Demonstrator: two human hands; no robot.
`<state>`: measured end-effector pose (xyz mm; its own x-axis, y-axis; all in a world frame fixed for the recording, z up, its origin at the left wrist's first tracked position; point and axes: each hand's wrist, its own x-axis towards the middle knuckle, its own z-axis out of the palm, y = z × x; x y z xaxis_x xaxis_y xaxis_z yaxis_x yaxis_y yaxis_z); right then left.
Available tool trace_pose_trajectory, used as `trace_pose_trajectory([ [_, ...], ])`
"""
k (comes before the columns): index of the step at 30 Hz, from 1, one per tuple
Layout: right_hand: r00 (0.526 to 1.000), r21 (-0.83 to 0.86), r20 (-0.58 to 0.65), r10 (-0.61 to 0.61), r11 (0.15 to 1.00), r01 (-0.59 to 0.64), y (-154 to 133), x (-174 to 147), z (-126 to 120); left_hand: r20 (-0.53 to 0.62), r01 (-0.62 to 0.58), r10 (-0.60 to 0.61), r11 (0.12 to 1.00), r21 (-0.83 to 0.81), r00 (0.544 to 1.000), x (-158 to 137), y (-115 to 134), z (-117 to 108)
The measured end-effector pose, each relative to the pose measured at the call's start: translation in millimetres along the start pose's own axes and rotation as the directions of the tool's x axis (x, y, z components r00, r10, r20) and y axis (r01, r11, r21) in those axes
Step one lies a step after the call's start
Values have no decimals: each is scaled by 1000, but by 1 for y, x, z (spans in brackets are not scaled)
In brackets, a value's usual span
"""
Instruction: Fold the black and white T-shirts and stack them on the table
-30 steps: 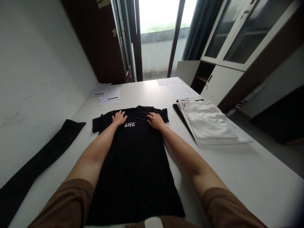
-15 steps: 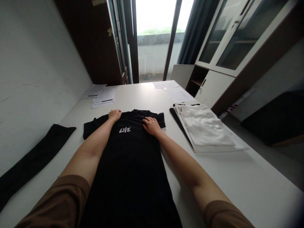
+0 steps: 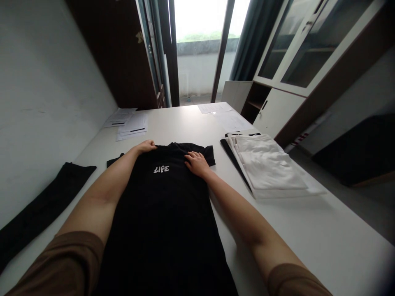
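Observation:
A black T-shirt (image 3: 166,213) with small white lettering near its far end lies spread on the white table (image 3: 182,123). At the far left of its shoulder area, my left hand (image 3: 147,146) is closed, pinching the fabric by the collar side. My right hand (image 3: 196,163) rests flat on the shirt's far right part, fingers spread, near the right sleeve. My left forearm covers much of the left sleeve.
A stack of folded white cloth (image 3: 268,162) with black fabric under it lies to the right. Another black cloth (image 3: 46,201) runs along the left wall. Paper sheets (image 3: 132,125) lie at the back left, and more papers (image 3: 231,121) at the back right.
My left hand has shifted slightly left and away, its fingers now closed on the shirt's edge. The right hand stays in place on the fabric.

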<state>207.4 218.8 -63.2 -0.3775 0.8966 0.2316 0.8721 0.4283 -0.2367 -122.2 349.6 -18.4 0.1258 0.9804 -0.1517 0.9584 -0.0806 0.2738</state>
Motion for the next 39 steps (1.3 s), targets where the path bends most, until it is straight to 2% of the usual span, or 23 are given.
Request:
trace_pose_trajectory([
  [4, 1000, 8, 1, 0, 1000, 0, 0, 0, -1, -13, 27, -27, 1000, -4, 1000, 6, -3, -3],
  [12, 1000, 27, 6, -9, 1000, 9, 1, -1, -3, -202, 181, -155, 976, 122, 967, 26, 0, 3],
  [18, 1000, 34, -10, -15, 999, 16, 2, -1, -2, -209, 344, -325, 937, 62, 922, 33, -19, 4],
  [22, 1000, 35, -17, -14, 999, 14, 2, 0, -1, -217, 374, -358, 927, 34, 908, 30, -30, 8],
  [25, 1000, 36, -13, -12, 999, 13, 1, 0, -2, -242, 394, -376, 918, 32, 895, 26, -28, 13],
  [27, 1000, 35, -13, -16, 999, 16, 1, 0, -2, -316, 391, -350, 917, 77, 882, 24, -19, 16],
  [30, 1000, 30, -25, -14, 999, 15, 2, 1, -1, -389, 243, -159, 954, 178, 907, 24, 7, 19],
  [32, 1000, 28, -26, -11, 1000, 11, 2, 1, -1, -349, 80, -9, 979, 188, 937, 27, 32, 22],
  [34, 1000, 28, -21, -7, 1000, 8, 1, 1, 0, -271, -29, 64, 991, 129, 961, 31, 58, 26],
  [37, 998, 16, -32, 60, 998, -59, -2, 1, 0, -146, -45, 48, 999, 21, 988, 40, 92, 38],
  [39, 978, -4, -66, 198, 980, -199, -1, 2, 0, -107, -9, 7, 1000, -18, 994, 46, 109, 47],
])
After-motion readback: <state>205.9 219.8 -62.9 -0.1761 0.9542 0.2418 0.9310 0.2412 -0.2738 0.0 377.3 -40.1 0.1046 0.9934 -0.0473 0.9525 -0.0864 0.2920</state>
